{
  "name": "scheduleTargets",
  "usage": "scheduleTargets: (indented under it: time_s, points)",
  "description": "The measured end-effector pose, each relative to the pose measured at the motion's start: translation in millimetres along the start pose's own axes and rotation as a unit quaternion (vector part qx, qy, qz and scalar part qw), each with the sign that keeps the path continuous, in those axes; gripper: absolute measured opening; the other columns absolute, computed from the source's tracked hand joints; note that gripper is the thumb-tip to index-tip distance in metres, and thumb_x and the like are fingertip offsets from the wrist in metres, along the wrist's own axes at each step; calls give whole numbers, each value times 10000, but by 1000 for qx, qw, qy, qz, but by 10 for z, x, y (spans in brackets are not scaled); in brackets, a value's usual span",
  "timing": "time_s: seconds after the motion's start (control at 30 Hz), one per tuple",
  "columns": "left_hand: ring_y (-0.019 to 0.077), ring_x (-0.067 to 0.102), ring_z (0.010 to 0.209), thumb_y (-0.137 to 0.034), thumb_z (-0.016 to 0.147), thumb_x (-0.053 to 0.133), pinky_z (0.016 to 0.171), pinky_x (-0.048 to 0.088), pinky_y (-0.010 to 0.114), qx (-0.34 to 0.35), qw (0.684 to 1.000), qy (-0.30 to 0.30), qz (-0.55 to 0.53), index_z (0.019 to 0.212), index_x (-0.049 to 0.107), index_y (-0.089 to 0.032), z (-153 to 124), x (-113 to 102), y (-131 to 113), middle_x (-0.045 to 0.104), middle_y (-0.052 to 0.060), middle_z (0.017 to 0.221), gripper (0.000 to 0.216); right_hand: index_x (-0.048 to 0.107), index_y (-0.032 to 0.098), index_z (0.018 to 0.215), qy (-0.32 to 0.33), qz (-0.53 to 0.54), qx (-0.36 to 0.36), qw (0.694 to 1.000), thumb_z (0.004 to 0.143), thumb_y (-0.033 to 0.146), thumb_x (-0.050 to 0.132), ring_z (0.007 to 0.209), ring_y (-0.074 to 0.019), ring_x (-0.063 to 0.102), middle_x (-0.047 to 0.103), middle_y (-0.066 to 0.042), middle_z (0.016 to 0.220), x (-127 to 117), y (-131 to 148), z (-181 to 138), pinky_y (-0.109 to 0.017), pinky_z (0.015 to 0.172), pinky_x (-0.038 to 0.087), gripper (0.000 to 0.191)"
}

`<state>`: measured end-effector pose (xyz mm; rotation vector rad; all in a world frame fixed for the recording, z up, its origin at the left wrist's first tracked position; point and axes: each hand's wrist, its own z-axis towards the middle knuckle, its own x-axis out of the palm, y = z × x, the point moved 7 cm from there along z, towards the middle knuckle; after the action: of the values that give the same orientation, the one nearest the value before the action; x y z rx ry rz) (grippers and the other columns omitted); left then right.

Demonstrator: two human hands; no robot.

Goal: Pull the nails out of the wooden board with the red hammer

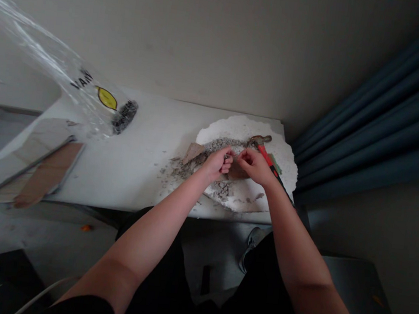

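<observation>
My left hand [219,163] and my right hand [254,165] meet over a ragged white foam sheet [287,161] on a white table [137,164]. Both hands have their fingers curled in a pinch on a small piece between them, too small to name. A brownish flat fragment [238,173] lies right under the hands. Grey rubble and dust [216,144] are spread over the foam and spill to its left, beside a tan shard [192,151]. A red-handled hammer [266,152] lies just behind my right hand.
A clear plastic bag [88,95] with a yellow label and dark contents lies at the table's back left. Wooden boards [48,172] rest at the left edge. A dark blue curtain [381,125] hangs at the right. My dark-clothed legs are below the table's front edge.
</observation>
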<state>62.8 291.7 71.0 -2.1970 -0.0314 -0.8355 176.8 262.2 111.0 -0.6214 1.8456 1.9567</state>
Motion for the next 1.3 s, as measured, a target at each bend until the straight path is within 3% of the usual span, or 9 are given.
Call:
scheduleTargets:
  time_s: [0.13, 0.27, 0.47, 0.83, 1.1, 1.3]
  points:
    - [40, 226, 354, -407, 1001, 564, 362, 149, 164, 11, 1000, -6, -4, 787, 547, -173, -14, -39, -66, 313, -97, 505, 318, 598, 171, 835, 97, -93, -7, 991, 858, 155, 597, 714, -158, 571, 653, -22, 784, 167, -20, -55, -263, 662, 404, 28]
    - [43, 226, 357, -423, 1004, 560, 361, 147, 171, 9, 1000, 6, 6, 800, 550, -172, -1, -29, -40, 328, -93, 505, 324, 647, 163, 855, 101, -195, 17, 975, 867, 151, 643, 724, -163, 584, 707, -40, 818, 237, -42, -73, -266, 648, 367, 17]
    - [40, 220, 358, -424, 1014, 544, 360, 148, 165, 5, 1000, 1, 12, 793, 552, -166, 31, -50, -27, 319, -95, 504, 339, 688, 160, 925, 119, -262, 16, 958, 905, 188, 643, 771, -185, 627, 755, -74, 902, 282, -28, -61, -274, 662, 379, 57]
    - [40, 214, 365, -399, 1022, 515, 365, 155, 159, 3, 1000, 9, 27, 806, 549, -167, 24, -33, -22, 302, -96, 516, 319, 696, 152, 973, 121, -313, 22, 942, 936, 228, 627, 827, -222, 671, 769, -98, 949, 324, -31, -68, -285, 660, 371, 109]
    - [42, 217, 367, -378, 1036, 481, 370, 143, 171, 3, 1000, 6, 28, 791, 545, -168, 36, -46, -35, 308, -91, 510, 329, 678, 170, 995, 115, -291, -34, 949, 952, 205, 602, 822, -213, 661, 769, -76, 962, 329, -44, -102, -283, 668, 352, 94]
    - [40, 216, 368, -411, 1007, 543, 368, 147, 170, 6, 999, -5, 32, 798, 555, -167, 28, -64, -52, 316, -93, 511, 321, 655, 153, 1035, 109, -332, -55, 935, 1000, 235, 545, 836, -228, 666, 760, -115, 1000, 359, -21, -122, -301, 699, 360, 142]
